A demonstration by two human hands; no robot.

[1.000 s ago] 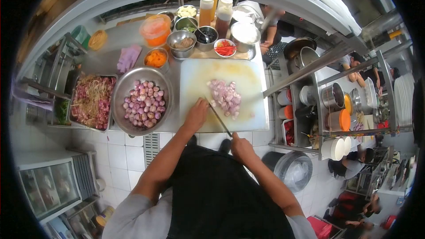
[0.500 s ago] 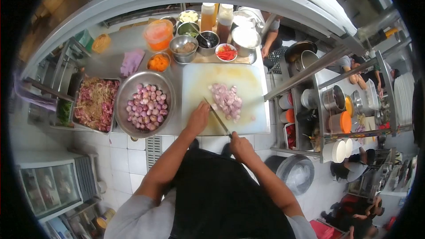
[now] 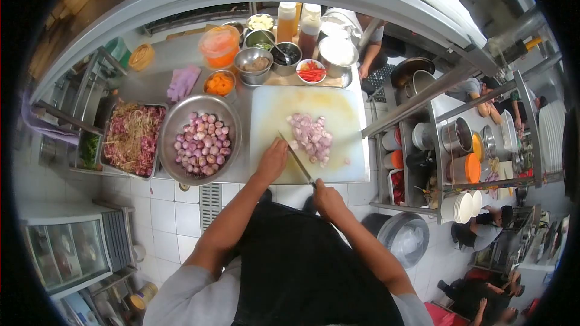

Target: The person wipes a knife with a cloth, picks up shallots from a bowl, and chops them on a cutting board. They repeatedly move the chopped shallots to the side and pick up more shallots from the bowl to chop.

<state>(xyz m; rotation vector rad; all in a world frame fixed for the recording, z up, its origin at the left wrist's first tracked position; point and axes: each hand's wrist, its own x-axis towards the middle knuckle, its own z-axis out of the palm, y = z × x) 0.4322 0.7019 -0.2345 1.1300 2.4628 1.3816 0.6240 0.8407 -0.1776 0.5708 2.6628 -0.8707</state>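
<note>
My right hand (image 3: 328,198) grips the handle of a knife (image 3: 295,160) whose blade lies across the near part of a white cutting board (image 3: 338,105). My left hand (image 3: 272,160) rests on the board just left of the blade, fingers curled down; whatever lies under it is hidden. A pile of peeled shallots (image 3: 310,136) lies on the board right of the blade tip. A large steel bowl (image 3: 171,128) of whole shallots (image 3: 201,143) stands left of the board.
A steel tray of peelings (image 3: 130,138) sits far left. Behind the board stand small bowls (image 3: 254,62), a dish of red chilli (image 3: 311,72), sauce bottles (image 3: 286,21) and an orange tub (image 3: 219,45). Shelves with pots (image 3: 456,136) stand right. Other people work beyond.
The view has shifted slightly, so the counter sits a little lower in frame. My hands and the knife keep nearly the same place on the board.
</note>
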